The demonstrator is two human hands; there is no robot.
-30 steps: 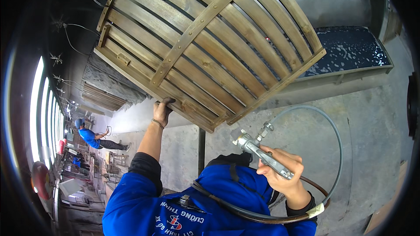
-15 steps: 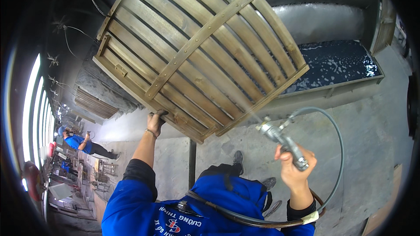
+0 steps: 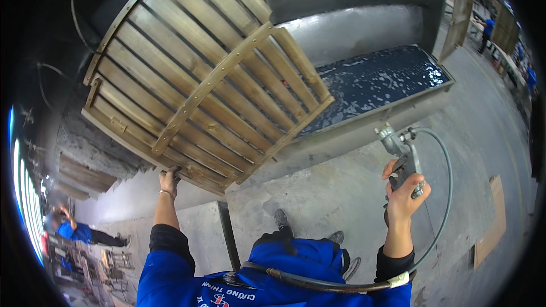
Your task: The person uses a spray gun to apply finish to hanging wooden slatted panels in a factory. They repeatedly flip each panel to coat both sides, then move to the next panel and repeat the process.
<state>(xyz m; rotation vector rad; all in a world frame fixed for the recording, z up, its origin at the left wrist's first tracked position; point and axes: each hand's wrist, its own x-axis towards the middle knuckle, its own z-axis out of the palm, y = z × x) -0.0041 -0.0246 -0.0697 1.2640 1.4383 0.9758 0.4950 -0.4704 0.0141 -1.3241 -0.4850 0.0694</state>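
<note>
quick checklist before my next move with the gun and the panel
1. Left hand on the panel: ok, it is at the lower edge.
2. Right hand holding the gun: ok, wrapped around the handle.
3. Hose joined to the gun and unkinked: ok where visible, it curves smoothly down past the right hand.
4. Gun apart from the panel: ok, there is a gap between them.
5. Trigger pressed or released: cannot tell, the fingers hide it.
6. Co-worker away from the panel: ok, standing off at the far left.
</note>
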